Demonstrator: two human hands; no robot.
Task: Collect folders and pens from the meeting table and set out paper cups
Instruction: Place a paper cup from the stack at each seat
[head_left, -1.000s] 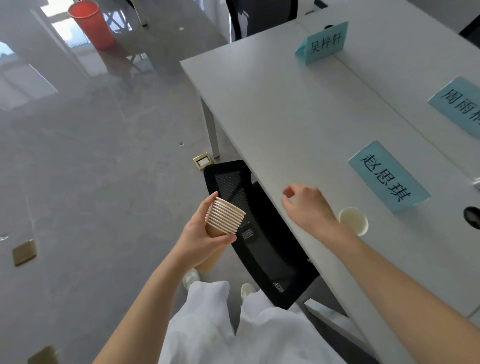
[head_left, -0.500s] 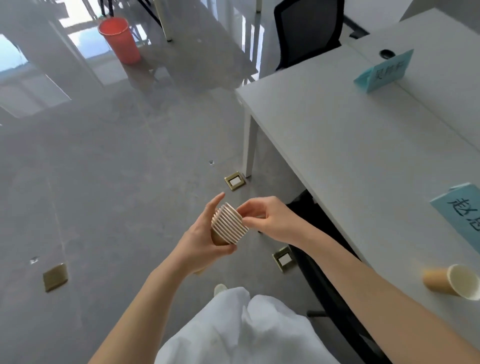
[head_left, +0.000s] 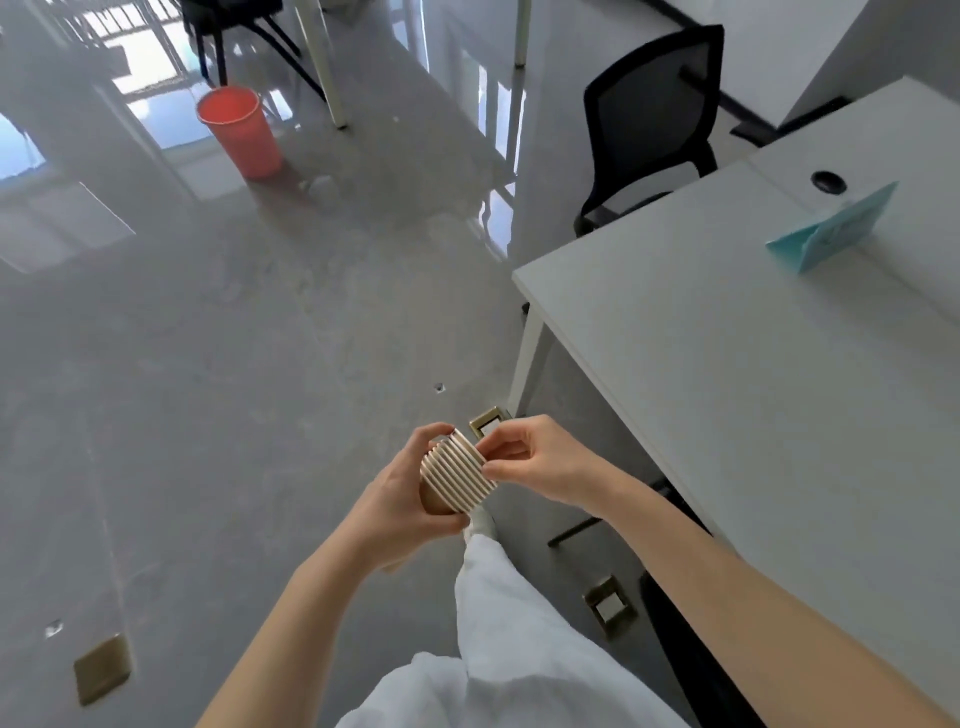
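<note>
A nested stack of brown paper cups (head_left: 457, 475) with pale rims lies sideways in front of me, over the floor to the left of the white meeting table (head_left: 737, 374). My left hand (head_left: 400, 499) wraps around the bottom of the stack. My right hand (head_left: 540, 462) pinches the rim of the topmost cup with thumb and fingers. A teal name card (head_left: 831, 228) stands on the table at the far right. No folders or pens are in view.
A black mesh chair (head_left: 649, 119) stands at the table's far end. An orange bucket (head_left: 239, 132) sits on the glossy grey floor at the back left. Brass floor sockets (head_left: 101, 670) dot the floor, one (head_left: 608, 605) near my white-trousered legs.
I have walked along the table: the lone cup and the nearer name card have left the view. My right hand came off the table and now pinches the top of the stack.
</note>
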